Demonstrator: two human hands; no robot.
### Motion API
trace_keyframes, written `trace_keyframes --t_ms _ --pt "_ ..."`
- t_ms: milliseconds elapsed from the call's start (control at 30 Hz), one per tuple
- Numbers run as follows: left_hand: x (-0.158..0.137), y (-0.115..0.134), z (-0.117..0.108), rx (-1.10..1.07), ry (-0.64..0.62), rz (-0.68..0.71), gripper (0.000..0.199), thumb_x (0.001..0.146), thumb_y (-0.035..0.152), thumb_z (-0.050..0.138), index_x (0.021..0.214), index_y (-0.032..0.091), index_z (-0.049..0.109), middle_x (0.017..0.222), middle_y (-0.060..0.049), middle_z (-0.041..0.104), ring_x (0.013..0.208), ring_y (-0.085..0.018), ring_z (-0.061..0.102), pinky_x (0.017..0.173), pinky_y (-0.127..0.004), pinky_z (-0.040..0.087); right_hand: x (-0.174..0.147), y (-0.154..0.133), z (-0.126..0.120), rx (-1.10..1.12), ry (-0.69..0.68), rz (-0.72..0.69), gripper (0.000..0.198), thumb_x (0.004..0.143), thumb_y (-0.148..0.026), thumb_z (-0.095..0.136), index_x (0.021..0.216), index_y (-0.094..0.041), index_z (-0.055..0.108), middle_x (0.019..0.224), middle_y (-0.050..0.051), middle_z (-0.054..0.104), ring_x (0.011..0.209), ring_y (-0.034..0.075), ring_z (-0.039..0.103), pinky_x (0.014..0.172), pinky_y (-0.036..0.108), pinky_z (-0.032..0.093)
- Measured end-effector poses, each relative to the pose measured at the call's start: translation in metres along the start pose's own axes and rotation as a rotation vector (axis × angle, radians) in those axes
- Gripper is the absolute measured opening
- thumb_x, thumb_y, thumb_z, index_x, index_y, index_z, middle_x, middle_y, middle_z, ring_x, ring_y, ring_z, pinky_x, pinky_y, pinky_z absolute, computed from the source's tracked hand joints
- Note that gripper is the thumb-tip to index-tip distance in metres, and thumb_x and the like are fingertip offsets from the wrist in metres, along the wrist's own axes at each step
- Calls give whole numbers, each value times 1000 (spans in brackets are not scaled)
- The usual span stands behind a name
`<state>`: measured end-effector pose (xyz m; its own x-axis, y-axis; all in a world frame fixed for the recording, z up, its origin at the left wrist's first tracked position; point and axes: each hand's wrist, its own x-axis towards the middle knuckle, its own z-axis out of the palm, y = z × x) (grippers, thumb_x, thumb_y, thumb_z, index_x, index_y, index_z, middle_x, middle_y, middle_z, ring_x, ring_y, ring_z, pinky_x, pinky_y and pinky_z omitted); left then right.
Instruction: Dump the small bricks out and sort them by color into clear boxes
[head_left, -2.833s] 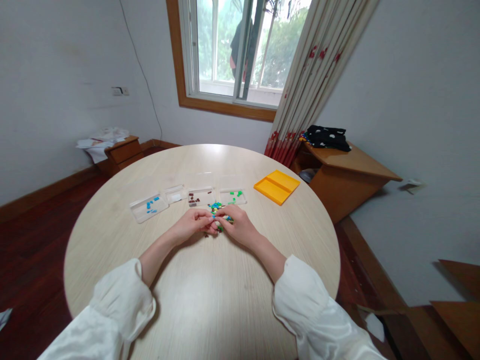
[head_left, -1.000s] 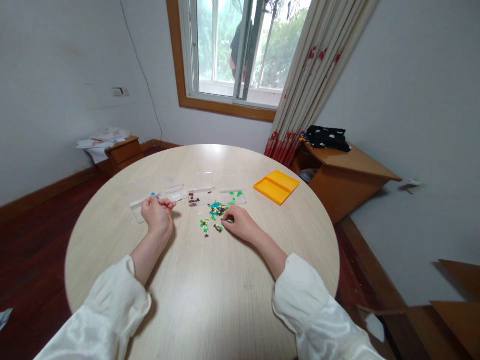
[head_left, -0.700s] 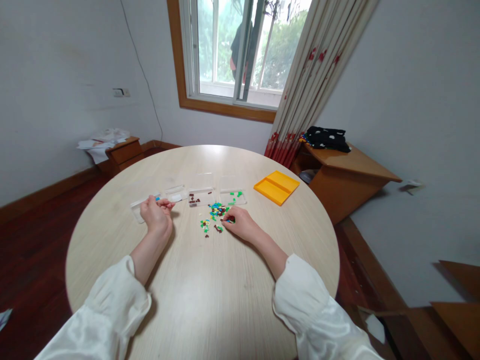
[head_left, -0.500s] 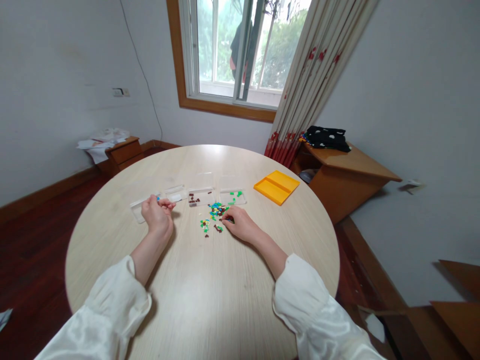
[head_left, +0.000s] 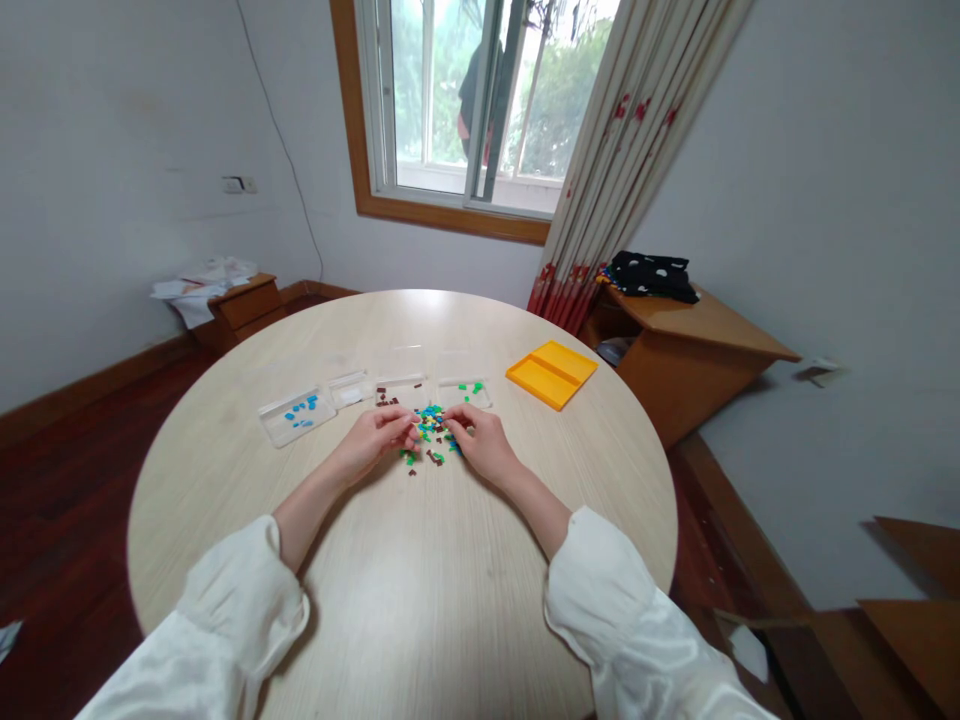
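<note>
A loose pile of small building bricks point(head_left: 431, 422) in blue, green, brown, yellow and white lies on the table between my hands. My left hand point(head_left: 375, 440) is at the pile's left side, thumb and fingers drawn together; whatever they pinch is too small to make out. At the right edge my right hand point(head_left: 484, 442) has its fingertips closed down among the bricks, and what is in them is hidden. Blue bricks point(head_left: 301, 408) lie in the leftmost clear box point(head_left: 279, 436), brown bricks point(head_left: 386, 397) in another, and green bricks point(head_left: 471, 391) in the box furthest right.
A small clear box point(head_left: 349, 388) with whitish contents stands between the blue and brown ones. The yellow two-compartment tray point(head_left: 551, 375) sits at the right of the round table point(head_left: 405, 600). Beyond are a wooden cabinet point(head_left: 660, 350) and a curtain point(head_left: 600, 160).
My left hand has moved right, from over the leftmost box to the pile, leaving the blue bricks in that box in view. My right hand stays at the pile.
</note>
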<state>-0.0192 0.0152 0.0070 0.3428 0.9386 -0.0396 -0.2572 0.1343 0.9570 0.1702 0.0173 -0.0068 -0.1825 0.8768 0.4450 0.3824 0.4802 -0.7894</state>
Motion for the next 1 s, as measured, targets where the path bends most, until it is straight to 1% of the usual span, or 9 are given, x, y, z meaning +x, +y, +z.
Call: trace_keyframes --t_ms 100,200,333,433,500,633,800,933,1000 --pt "0 -2 0 56 2 39 42 59 39 81 90 12 69 72 -5 69 63 -15 63 66 -31 51 -1 -2 3 87 -15 18 6 80 -23 56 82 -19 59 76 0 65 69 13 60 68 26 48" --pt "1 -4 1 204 -17 84 42 62 38 77 95 12 72 79 -8 72 66 -16 64 68 -32 52 -3 -5 6 157 -55 25 6 81 -25 56 83 -20 54 73 -2 61 68 13 61 65 26 48" --pt "0 -4 7 378 -33 209 29 65 37 74 84 16 75 83 -10 73 67 -19 65 65 -32 52 -6 -6 7 236 -122 52 10 82 -26 54 86 -22 46 72 -4 61 70 13 64 63 25 49" --pt "-2 -3 11 443 -17 290 20 64 33 73 78 18 76 85 -10 74 75 -21 66 72 -33 52 -7 -6 7 246 -136 63 11 83 -26 54 86 -22 44 72 -4 61 69 13 65 61 24 49" --pt "-2 -3 13 447 -8 288 18 63 31 74 76 19 76 82 -9 73 76 -22 66 75 -34 52 -8 -7 7 226 -143 62 11 83 -26 53 85 -22 43 72 -4 62 69 13 65 61 24 49" --pt "-1 -7 11 490 -2 295 13 63 29 73 71 18 73 71 -6 71 69 -19 63 68 -30 51 -7 -11 7 192 -172 59 11 84 -26 52 82 -22 42 67 -5 60 62 12 61 59 23 47" --pt "0 -8 9 565 11 341 7 67 23 69 67 17 70 67 -5 68 63 -15 60 62 -25 47 -8 -15 8 196 -200 48 10 83 -26 52 80 -22 43 67 -5 57 60 11 59 58 23 46" --pt "-1 -6 11 510 20 295 10 66 26 71 64 16 68 64 -5 66 61 -15 59 61 -25 46 -8 -16 8 157 -201 23 7 84 -25 50 82 -21 45 69 -4 57 62 11 57 59 23 45" --pt "0 -5 10 461 59 293 13 64 27 73 65 16 67 65 -4 66 61 -15 59 62 -26 47 -7 -16 5 93 -177 -10 3 84 -22 50 82 -20 48 73 -3 58 66 11 57 64 23 45"
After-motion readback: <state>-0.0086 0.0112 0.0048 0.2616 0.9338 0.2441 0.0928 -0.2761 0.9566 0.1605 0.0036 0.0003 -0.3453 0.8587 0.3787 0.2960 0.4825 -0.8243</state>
